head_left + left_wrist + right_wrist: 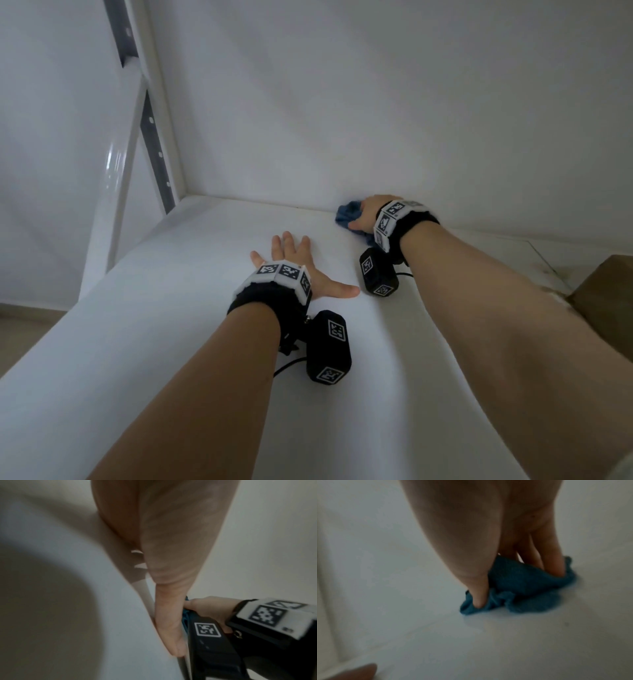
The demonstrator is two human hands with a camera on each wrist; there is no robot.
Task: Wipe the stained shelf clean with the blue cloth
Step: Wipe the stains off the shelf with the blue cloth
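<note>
The white shelf (164, 335) runs back to a white wall. A bunched blue cloth (345, 214) sits on the shelf at the foot of that wall. My right hand (368, 212) grips the cloth from above, thumb and fingers dug into its folds, as the right wrist view shows on the cloth (522, 585) and hand (471, 534). My left hand (294, 260) lies flat on the shelf, fingers spread, thumb pointing right, a hand's width left of and nearer than the cloth. In the left wrist view the left hand (163, 568) rests palm down, with the right hand (211, 607) beyond it.
A white upright post (161, 113) and a grey slotted rail (154, 144) stand at the shelf's back left corner. A brown box (606, 291) sits at the right edge. Faint dark marks (546, 269) show on the shelf beside the box. Floor (20, 329) lies below left.
</note>
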